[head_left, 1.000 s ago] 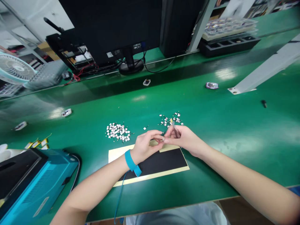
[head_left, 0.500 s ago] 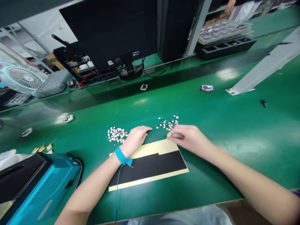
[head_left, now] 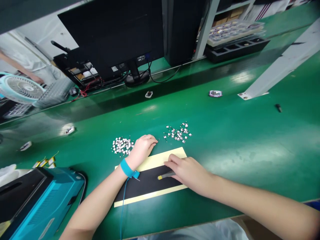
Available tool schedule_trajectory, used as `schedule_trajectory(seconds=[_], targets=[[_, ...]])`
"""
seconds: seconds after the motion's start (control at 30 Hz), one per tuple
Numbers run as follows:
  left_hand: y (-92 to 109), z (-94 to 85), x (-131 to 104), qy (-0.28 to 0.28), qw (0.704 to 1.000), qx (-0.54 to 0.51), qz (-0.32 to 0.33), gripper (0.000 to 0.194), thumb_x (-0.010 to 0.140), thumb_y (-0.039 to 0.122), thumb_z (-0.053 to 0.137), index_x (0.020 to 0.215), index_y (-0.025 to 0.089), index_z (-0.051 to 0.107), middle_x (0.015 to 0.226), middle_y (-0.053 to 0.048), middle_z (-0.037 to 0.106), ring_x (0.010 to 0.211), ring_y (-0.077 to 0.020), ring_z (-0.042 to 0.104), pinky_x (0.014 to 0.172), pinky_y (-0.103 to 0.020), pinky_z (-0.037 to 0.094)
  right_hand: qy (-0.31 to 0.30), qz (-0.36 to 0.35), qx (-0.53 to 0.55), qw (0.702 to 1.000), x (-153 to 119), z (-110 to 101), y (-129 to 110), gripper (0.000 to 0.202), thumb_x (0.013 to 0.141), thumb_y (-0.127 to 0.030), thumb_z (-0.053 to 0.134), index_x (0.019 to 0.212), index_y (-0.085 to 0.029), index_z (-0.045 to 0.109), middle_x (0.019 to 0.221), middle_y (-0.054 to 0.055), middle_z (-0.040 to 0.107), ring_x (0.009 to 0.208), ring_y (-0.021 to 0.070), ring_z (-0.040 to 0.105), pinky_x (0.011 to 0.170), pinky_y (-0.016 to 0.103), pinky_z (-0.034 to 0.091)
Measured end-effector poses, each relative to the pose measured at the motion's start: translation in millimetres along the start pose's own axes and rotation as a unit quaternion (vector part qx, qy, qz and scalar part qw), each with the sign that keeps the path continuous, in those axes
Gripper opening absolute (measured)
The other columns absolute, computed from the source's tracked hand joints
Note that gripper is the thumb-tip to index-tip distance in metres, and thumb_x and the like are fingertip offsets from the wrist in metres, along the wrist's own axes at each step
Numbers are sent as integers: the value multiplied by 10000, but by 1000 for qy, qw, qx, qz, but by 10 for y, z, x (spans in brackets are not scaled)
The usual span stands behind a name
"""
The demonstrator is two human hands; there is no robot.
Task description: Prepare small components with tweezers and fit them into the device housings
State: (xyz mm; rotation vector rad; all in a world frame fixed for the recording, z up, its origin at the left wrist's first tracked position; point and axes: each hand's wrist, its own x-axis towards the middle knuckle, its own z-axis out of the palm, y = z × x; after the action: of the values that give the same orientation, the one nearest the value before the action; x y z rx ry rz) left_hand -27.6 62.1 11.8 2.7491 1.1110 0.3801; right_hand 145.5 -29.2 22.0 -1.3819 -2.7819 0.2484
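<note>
The right hand [head_left: 190, 173], closed around a slim grey tool [head_left: 167, 175], has it jutting left, long axis roughly left-right over the black sheet [head_left: 143, 183], while the left hand [head_left: 143, 147], far-left beside the white pieces [head_left: 121, 146], hides its grip.

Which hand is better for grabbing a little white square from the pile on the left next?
Probably the left hand: it's right beside that pile. The right hand is farther away, over the black-and-yellow sheet, holding a yellow-tipped tool.
</note>
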Motion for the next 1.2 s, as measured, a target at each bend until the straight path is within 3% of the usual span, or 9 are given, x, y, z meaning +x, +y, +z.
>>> schedule_trajectory(seconds=[0.27,0.47,0.6,0.7,0.77,0.87,0.93,1.07,1.2], targets=[[52,-24,-13,-42,998,47,18,140,783,185,521,890,135,596,838,-52,584,780,-176,552,716,-293,483,0,21,-52,998,-16,51,-92,138,771,-131,512,878,-149,597,865,70,573,494,156,575,388,271,380],[169,-45,-29,-75,993,88,17,196,786,53,442,924,106,571,873,-89,559,828,-199,533,749,-329,471,-48,67,25,996,14,-50,-77,189,709,-194,622,890,-149,591,896,60,578,616,187,607,473,266,432],[222,-56,-35,-7,988,-136,-77,185,783,89,452,874,143,604,829,-57,562,772,-157,556,717,-293,490,-19,99,119,988,49,9,-34,201,689,-223,645,870,-162,585,874,27,593,646,187,603,532,268,430],[239,5,-46,44,929,-342,-135,178,772,106,475,858,151,625,848,-48,540,782,-118,565,702,-229,501,4,126,209,970,75,77,21,141,669,-199,651,795,-172,592,818,4,603,650,164,589,558,246,401],[245,73,-56,62,897,-406,-160,162,758,119,502,842,137,639,835,-51,528,776,-111,566,697,-216,504,9,140,239,961,87,83,71,75,668,-178,638,730,-176,597,765,-6,609,629,147,572,550,231,373],[262,162,-74,81,892,-411,-168,139,741,143,535,816,133,652,797,-49,527,751,-110,557,676,-215,508,14,141,263,954,102,21,169,26,686,-193,606,672,-174,595,705,-13,599,602,119,534,536,212,340],[289,194,-91,102,895,-405,-156,162,734,140,542,868,138,633,806,-46,536,745,-104,557,682,-214,512,29,155,329,931,115,-39,241,68,693,-223,585,658,-166,588,597,-30,531,524,89,466,491,196,304],[369,198,-132,145,897,-399,-123,358,719,101,547,1070,159,505,801,-18,552,706,-77,574,709,-202,524,67,203,516,829,168,-78,337,159,683,-302,562,670,-144,577,449,-77,285,419,64,263,414,196,193],[420,169,-165,173,920,-339,-89,338,709,94,556,1038,159,516,823,-20,571,699,-75,595,702,-195,539,77,196,623,753,233,-8,324,197,672,-330,576,666,-132,573,499,-60,325,465,67,254,440,209,176]])
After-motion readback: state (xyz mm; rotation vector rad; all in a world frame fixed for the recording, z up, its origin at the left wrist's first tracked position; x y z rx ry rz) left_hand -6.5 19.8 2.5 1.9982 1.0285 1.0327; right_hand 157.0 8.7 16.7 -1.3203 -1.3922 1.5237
